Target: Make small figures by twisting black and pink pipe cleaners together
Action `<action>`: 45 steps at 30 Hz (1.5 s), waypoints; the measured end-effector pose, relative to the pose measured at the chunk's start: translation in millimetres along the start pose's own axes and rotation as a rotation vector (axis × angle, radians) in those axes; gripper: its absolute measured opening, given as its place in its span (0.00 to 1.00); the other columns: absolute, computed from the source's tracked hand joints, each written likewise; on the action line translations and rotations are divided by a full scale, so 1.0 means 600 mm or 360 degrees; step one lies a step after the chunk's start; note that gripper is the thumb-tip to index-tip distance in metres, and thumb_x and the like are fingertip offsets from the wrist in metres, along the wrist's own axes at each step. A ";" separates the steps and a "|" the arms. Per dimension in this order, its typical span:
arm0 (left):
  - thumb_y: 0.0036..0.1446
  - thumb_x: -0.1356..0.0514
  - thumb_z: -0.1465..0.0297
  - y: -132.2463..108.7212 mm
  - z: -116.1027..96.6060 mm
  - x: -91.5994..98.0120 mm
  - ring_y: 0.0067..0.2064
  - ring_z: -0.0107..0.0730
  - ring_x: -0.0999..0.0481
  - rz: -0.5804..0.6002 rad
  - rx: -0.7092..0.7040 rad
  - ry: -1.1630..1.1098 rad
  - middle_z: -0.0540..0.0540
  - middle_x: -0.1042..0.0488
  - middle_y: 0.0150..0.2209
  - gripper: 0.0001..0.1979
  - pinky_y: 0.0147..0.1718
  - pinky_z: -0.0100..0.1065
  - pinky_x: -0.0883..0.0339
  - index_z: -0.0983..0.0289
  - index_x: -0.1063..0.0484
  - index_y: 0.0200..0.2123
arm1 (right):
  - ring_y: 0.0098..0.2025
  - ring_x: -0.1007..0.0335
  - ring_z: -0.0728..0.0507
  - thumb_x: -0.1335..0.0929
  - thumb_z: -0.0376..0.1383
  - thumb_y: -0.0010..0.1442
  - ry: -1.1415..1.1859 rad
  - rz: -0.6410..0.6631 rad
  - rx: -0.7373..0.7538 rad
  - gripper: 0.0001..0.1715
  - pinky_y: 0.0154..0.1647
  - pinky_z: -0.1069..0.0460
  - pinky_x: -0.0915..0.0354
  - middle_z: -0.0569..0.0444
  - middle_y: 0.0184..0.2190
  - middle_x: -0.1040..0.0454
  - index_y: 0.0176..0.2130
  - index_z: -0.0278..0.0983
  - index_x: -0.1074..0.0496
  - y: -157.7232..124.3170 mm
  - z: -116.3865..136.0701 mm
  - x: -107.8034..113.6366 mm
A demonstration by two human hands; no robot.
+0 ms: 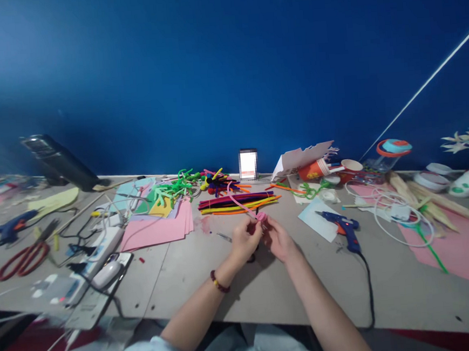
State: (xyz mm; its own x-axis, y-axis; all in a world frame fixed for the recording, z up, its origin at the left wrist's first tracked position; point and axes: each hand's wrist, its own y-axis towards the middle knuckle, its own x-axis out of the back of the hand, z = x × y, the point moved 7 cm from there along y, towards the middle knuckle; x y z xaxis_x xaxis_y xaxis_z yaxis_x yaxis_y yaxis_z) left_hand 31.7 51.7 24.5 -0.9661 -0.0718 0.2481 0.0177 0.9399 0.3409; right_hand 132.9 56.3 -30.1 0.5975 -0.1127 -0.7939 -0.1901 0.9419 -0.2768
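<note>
Both my hands meet over the middle of the table around a pink pipe cleaner (pixel 238 201). One end of it is coiled into a small loop at my fingertips, and the long free end bends up and to the left. My left hand (pixel 245 238), with a beaded bracelet at the wrist, pinches the coil from the left. My right hand (pixel 279 239) closes its fingers on the same coil from the right. Just beyond them lies a bundle of pipe cleaners (pixel 236 203) in purple, yellow and orange. Something dark lies partly hidden beneath my hands.
A blue glue gun (pixel 346 226) rests on light blue paper at the right, its cord trailing off the front edge. To the left are pink paper (pixel 153 231), a power strip (pixel 98 256) and red-handled scissors (pixel 24 259). A phone-like screen (pixel 248 164) stands against the blue wall.
</note>
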 end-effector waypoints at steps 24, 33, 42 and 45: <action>0.55 0.45 0.68 -0.001 0.003 -0.005 0.23 0.24 0.35 0.0102 -0.0047 0.0150 0.48 0.32 0.22 0.07 0.25 0.26 0.41 0.64 0.33 0.27 | 0.24 0.32 0.53 0.26 0.34 0.49 0.0097 -0.0019 -0.0070 0.05 0.25 0.59 0.35 0.61 0.23 0.26 0.29 0.38 0.26 -0.001 -0.001 0.000; 0.54 0.45 0.68 0.000 -0.004 -0.004 0.22 0.24 0.35 0.0072 0.0034 -0.0074 0.48 0.33 0.21 0.08 0.24 0.26 0.40 0.63 0.35 0.25 | 0.29 0.30 0.52 0.25 0.39 0.48 -0.0092 0.0082 0.0028 0.11 0.29 0.58 0.35 0.60 0.28 0.25 0.33 0.39 0.27 -0.004 -0.001 -0.003; 0.54 0.44 0.68 -0.003 0.002 -0.005 0.23 0.23 0.35 0.0050 0.0057 -0.0101 0.47 0.34 0.21 0.08 0.24 0.26 0.41 0.64 0.35 0.25 | 0.29 0.28 0.49 0.24 0.40 0.45 -0.0102 0.0079 0.0078 0.13 0.30 0.55 0.33 0.59 0.28 0.24 0.30 0.40 0.28 -0.003 -0.006 -0.006; 0.54 0.45 0.68 -0.004 0.001 -0.004 0.23 0.23 0.36 0.0041 0.0043 -0.0053 0.47 0.34 0.21 0.09 0.24 0.26 0.41 0.64 0.34 0.25 | 0.30 0.28 0.49 0.24 0.41 0.44 -0.0147 0.0082 0.0099 0.14 0.32 0.55 0.32 0.60 0.27 0.24 0.30 0.40 0.28 -0.006 -0.004 -0.013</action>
State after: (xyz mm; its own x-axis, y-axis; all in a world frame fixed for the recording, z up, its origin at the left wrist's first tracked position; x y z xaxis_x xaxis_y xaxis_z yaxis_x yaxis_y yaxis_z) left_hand 33.8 50.0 22.5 -0.9734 -0.0367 0.2261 0.0362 0.9500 0.3100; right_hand 127.3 52.8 -24.3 0.6580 -0.0367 -0.7521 -0.1754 0.9639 -0.2004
